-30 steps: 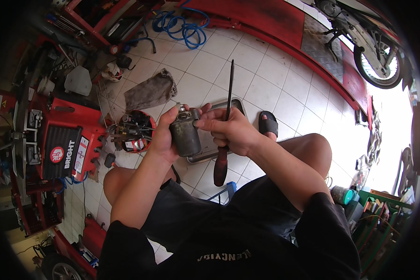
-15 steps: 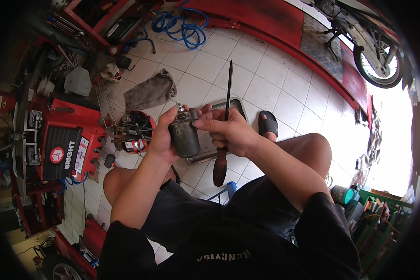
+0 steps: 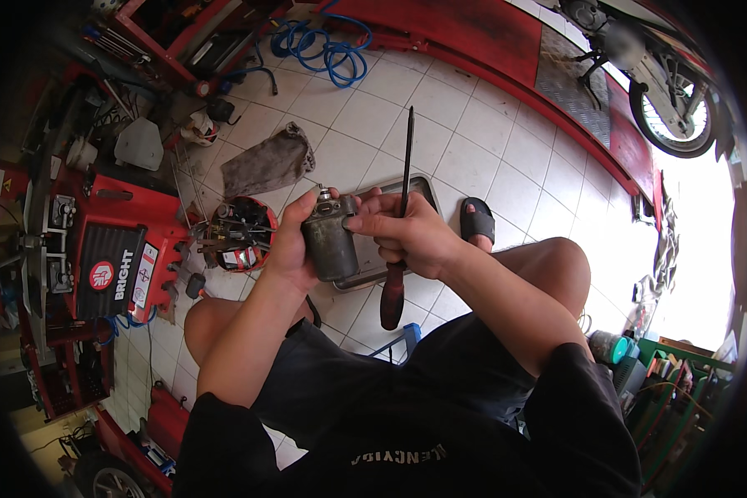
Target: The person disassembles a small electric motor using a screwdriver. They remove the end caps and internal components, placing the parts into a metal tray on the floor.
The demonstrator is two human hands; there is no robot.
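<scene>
My left hand (image 3: 292, 247) is wrapped round a dark, worn metal starter motor (image 3: 332, 251), a cylinder held nearly upright with its shiny shaft end on top. In my right hand (image 3: 430, 241) is a long screwdriver (image 3: 393, 300), its black shank pointing away from me and its dark red handle hanging below the fist. The right thumb and fingertips also touch the motor's upper right side. Beneath both hands lies a shallow metal tray (image 3: 426, 186) on the floor, partly hidden by them.
A dirty grey cloth (image 3: 267, 162) and a red-rimmed bowl of tools (image 3: 239, 241) lie left of the tray. Further left stands a red and black machine (image 3: 112, 249). A coiled blue hose (image 3: 340, 62), a red lift platform (image 3: 490, 41) and a motorcycle wheel (image 3: 674, 120) are beyond.
The motor has tilted very slightly in my left hand. The screwdriver and both hands have stayed almost still.
</scene>
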